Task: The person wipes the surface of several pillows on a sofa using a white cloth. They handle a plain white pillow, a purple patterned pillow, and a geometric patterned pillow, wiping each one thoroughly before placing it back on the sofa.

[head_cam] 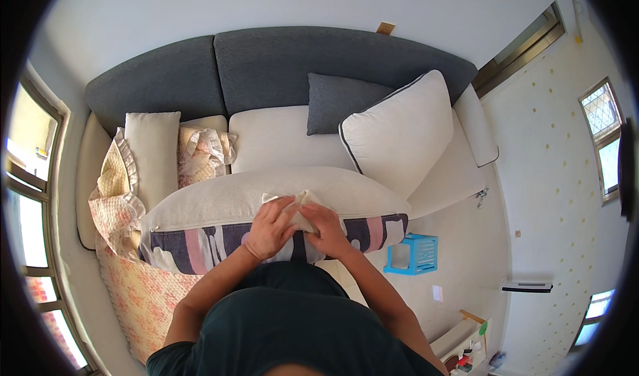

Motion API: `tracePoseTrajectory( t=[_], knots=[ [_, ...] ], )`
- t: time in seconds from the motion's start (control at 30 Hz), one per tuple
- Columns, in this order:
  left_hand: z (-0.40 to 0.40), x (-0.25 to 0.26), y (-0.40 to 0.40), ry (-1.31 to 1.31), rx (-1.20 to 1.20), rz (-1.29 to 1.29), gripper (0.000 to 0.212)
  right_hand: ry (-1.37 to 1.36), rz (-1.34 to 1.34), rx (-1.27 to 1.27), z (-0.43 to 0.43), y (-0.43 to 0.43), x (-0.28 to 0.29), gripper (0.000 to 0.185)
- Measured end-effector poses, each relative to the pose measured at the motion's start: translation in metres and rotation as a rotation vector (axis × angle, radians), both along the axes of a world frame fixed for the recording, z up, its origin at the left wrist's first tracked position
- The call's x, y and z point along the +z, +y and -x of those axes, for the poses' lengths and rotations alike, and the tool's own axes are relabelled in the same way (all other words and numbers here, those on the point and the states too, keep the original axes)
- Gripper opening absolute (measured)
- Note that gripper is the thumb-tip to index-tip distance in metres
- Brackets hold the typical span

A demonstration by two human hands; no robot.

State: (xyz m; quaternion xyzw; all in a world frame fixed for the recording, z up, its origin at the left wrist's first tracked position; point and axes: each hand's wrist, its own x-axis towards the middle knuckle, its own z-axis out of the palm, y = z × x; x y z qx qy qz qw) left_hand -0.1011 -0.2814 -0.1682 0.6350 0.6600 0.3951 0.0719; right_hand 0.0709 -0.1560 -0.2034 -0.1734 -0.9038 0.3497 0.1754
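Note:
A large cushion [214, 201] lies crosswise before me, beige on its upper face, with a zipper along the seam and a dark, pink and white patterned side below. Both hands are at its middle, close together. Between them is a bunched piece of off-white cloth [305, 196]. My left hand [272, 226] rests on the cloth's left part with bent fingers. At its right part, my right hand [323, 226] has its fingertips on the cloth, near my left fingers. Whether either hand grips the cloth is hidden by the fingers.
Behind the cushion stands a sofa [269, 136] with a grey back, bearing a grey pillow [334, 101], a large white cushion [399, 126] and a beige pillow [152, 161]. A floral quilt [145, 286] hangs at the left. A blue plastic stool [422, 254] stands on the floor at right.

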Motion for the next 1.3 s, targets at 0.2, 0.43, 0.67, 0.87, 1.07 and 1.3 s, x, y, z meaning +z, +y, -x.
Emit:
tracePoseTrajectory(
  t=[0.2, 0.43, 0.67, 0.87, 1.07, 1.3],
  knots=[
    [-0.059, -0.04, 0.044, 0.354, -0.11, 0.196, 0.05, 0.222, 0.171, -0.761, -0.147, 0.035, -0.012, 0.029],
    [-0.082, -0.058, 0.162, -0.137, 0.177, 0.076, 0.035, 0.066, 0.484, -0.983, -0.246, -0.004, -0.074, 0.026],
    [-0.118, -0.075, 0.185, 0.151, -0.323, 0.353, 0.029, -0.525, 0.657, -0.437, -0.27, -0.075, -0.205, 0.039],
    [-0.017, -0.037, 0.094, 0.308, -0.316, 0.379, 0.029, -0.743, 0.797, -0.629, -0.272, -0.106, -0.22, 0.041],
    [0.035, -0.06, 0.055, 0.191, -0.082, 0.211, 0.025, -0.56, 0.923, -0.856, -0.232, -0.121, -0.134, 0.027],
    [-0.008, -0.065, 0.123, 0.027, -0.208, 0.18, 0.037, -0.41, 1.502, -0.763, -0.206, -0.136, 0.027, 0.014]
  ],
)
